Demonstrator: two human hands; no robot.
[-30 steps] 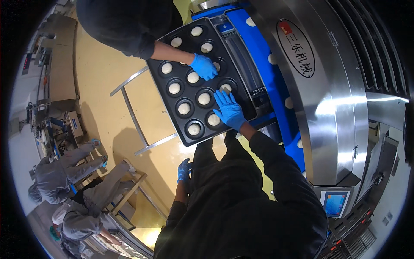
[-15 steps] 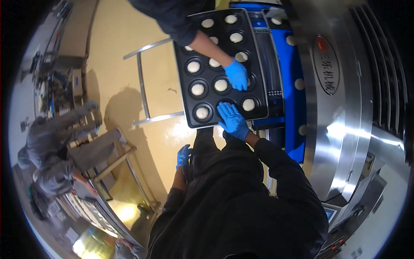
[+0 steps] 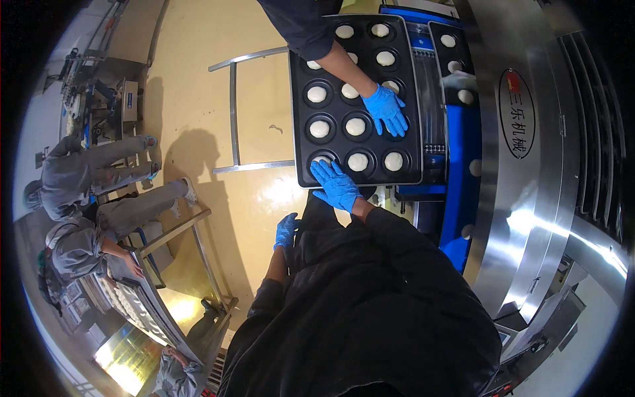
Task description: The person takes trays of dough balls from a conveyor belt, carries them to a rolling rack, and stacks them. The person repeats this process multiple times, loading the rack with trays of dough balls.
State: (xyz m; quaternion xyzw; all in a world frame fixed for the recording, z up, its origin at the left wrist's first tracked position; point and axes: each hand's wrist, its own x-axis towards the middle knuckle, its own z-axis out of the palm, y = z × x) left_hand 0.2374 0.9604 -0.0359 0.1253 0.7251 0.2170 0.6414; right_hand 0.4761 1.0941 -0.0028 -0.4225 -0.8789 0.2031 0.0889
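Note:
A black baking tray (image 3: 301,147) with round wells lies in front of me, and pale dough rounds (image 3: 355,126) sit in its wells. My right hand (image 3: 336,185), in a blue glove, reaches over the tray's near left corner. Its fingers lie flat and spread over the dough round in that corner, which they partly cover. Low at my side, left of the tray, my left hand (image 3: 286,231) hangs in a blue glove with nothing in it, fingers loosely extended. A co-worker's gloved hand (image 3: 386,111) rests spread on the tray's right column, hiding a well.
A blue conveyor (image 3: 456,198) carrying dough rounds runs right of the tray, beside a large steel machine (image 3: 529,218). Another dark tray (image 3: 436,49) lies at its far end. A metal frame (image 3: 233,119) stands left. People in grey (image 3: 79,248) work by a cart at far left.
My right hand has moved left from the middle near well to the corner one, uncovering a dough round. The co-worker's hand has opened out. Another dark tray shows on the conveyor.

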